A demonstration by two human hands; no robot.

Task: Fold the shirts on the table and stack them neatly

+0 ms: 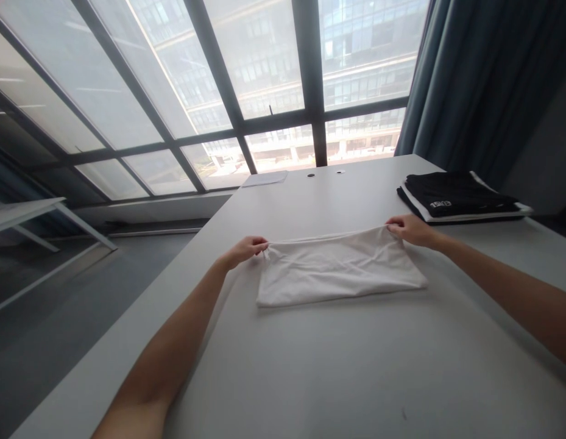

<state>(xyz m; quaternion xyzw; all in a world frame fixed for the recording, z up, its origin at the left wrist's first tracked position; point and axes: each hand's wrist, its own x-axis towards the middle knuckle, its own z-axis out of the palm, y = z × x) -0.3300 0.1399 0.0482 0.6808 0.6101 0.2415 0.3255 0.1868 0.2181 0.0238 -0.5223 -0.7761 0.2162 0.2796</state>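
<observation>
A white folded garment (340, 268), probably a T-shirt, lies as a wide, wrinkled rectangle on the white table (310, 366). My left hand (247, 249) pinches its far left corner between thumb and fingers. At the far right corner, my right hand (410, 230) is closed on the cloth in the same way. Between the two hands the far edge is stretched nearly straight and slightly raised. The near edge rests on the tabletop. Parts of the fingertips are hidden by the fabric.
A stack of folded black and white clothes (460, 196) sits at the table's right side, near a dark blue curtain (470, 91). Paper sheets (265, 178) lie at the far left edge. Two cable holes (311, 175) are near the windows. Another table (27, 210) stands left.
</observation>
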